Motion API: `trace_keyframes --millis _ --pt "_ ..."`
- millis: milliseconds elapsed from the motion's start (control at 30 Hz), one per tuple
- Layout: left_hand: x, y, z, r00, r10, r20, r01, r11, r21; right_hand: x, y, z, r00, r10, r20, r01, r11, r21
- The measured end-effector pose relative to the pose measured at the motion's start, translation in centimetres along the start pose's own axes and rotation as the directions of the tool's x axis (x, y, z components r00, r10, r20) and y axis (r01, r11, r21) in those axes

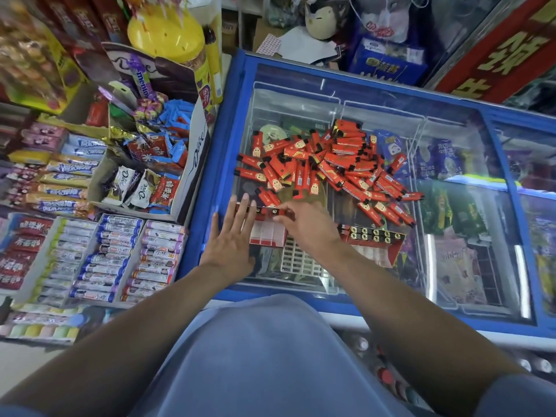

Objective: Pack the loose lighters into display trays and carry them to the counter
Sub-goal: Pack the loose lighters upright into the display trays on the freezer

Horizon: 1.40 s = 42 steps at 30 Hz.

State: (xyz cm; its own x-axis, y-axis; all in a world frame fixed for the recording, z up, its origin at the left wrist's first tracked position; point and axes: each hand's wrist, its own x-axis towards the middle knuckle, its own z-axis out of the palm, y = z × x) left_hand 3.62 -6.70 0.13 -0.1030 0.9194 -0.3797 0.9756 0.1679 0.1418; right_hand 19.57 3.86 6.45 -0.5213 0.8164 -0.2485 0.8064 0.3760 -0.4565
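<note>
- Both hands are at work on the near display tray [267, 236]: the left hand [231, 239] is laid flat with straight fingers against the tray's left side, bracing it, while the right hand [304, 224] is curled over the tray's back row, its fingertips pinching what appears to be one red lighter [278, 211] being seated there.
- Only the back row of this tray is filled; the slots in front show empty, so packing is judged to be at an early stage.
- For a clean fit, each lighter is best kept upright and pressed fully down beside its neighbour, with the tray held steady.
- A second tray [376, 242], with a block of lighters standing in it, sits just to the right.
- The loose lighters [328, 164] are heaped behind both trays on the glass lid of the chest freezer [451, 206].
- Sliding on the glass is a risk, so the brace should be kept.
</note>
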Motion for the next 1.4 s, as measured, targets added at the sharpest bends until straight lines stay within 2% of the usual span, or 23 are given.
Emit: trace_keyframes --millis 200,400,767,933,1033,1067,1133,1233,1300,1400 --pt "-0.2 0.1 -0.2 1.000 0.006 0.031 -0.006 1.000 -0.007 0.5 -0.3 1.1 1.000 -0.009 -0.018 0.009 0.999 -0.031" --pt "-0.2 0.0 -0.2 0.999 0.014 0.034 -0.013 1.000 -0.019 1.0 -0.4 1.1 0.994 -0.053 -0.097 0.028 0.971 -0.238" --pt "-0.2 0.0 0.7 0.998 0.034 -0.047 -0.038 0.996 -0.078 1.0 0.6 2.5 0.984 -0.046 -0.171 0.010 0.979 -0.204" --pt "0.0 -0.1 0.7 0.998 0.038 -0.050 -0.041 0.997 -0.072 1.1 0.5 3.0 0.968 -0.095 -0.232 0.013 0.942 -0.335" --pt "0.0 -0.2 0.7 0.999 0.044 -0.027 -0.046 0.998 -0.048 1.7 -0.8 2.2 0.950 -0.104 -0.294 0.053 0.983 -0.176" --pt "0.0 -0.3 0.7 0.998 0.049 -0.029 -0.050 0.997 -0.051 2.4 -1.1 1.8 0.958 -0.081 -0.276 0.054 0.993 -0.104" --pt "-0.1 -0.3 0.5 0.998 0.056 -0.042 -0.059 0.996 -0.069 4.9 -0.8 0.8 0.991 0.032 -0.130 -0.035 0.999 -0.021" --pt "-0.2 -0.2 0.3 0.998 0.053 -0.027 -0.055 0.995 -0.087 9.0 -0.1 0.7 0.969 0.192 0.158 -0.176 0.979 -0.107" --pt "-0.1 -0.2 0.0 0.998 0.055 0.006 -0.054 0.996 -0.075 10.6 -0.1 1.4 0.947 0.230 0.226 -0.179 0.958 -0.223" --pt "-0.1 -0.3 -0.3 0.997 0.063 0.036 -0.060 0.996 -0.065 11.9 -0.7 2.1 0.950 0.220 0.223 -0.139 0.934 -0.330"
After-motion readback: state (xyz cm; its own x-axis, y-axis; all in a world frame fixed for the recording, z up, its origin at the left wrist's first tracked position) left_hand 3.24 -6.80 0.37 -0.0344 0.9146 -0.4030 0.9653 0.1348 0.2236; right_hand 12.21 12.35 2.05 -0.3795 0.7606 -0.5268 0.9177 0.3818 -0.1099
